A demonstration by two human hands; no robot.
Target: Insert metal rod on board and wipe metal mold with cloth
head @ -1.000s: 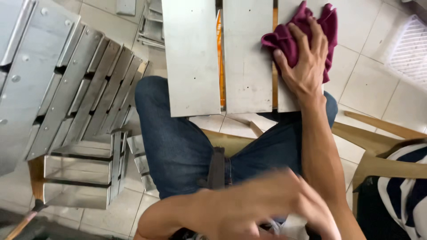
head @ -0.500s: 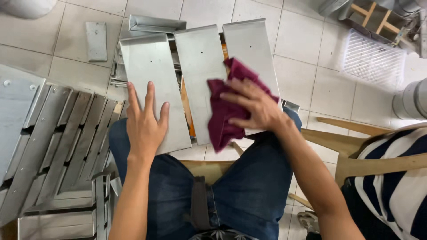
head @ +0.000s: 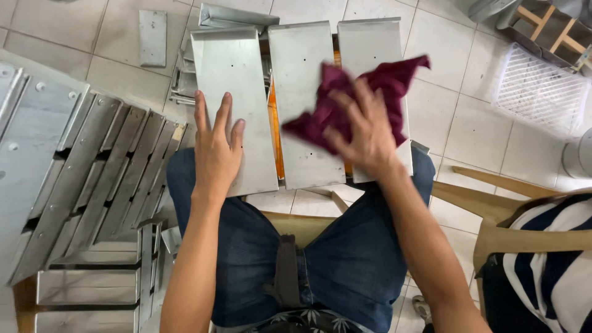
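Observation:
Three grey metal plates lie side by side across my knees. My left hand (head: pixel 216 148) rests flat, fingers spread, on the left plate (head: pixel 231 80). My right hand (head: pixel 364 126) presses a dark red cloth (head: pixel 354 98) onto the middle plate (head: pixel 302 74) and the right plate (head: pixel 370 43). The cloth is blurred with motion and covers parts of both plates. An orange strip (head: pixel 273 120) shows in the gap between the left and middle plates.
Several stacked grey metal parts (head: pixel 80 179) lean at my left over a tiled floor. A small flat plate (head: pixel 152 37) lies at the far left. A white grille (head: pixel 539 86) lies at the right. A wooden frame (head: pixel 493 203) and striped fabric (head: pixel 549 271) sit at the lower right.
My left hand came up and settled flat on the left plate. My right hand with the cloth swept from the right plate to the middle plate and back toward the right.

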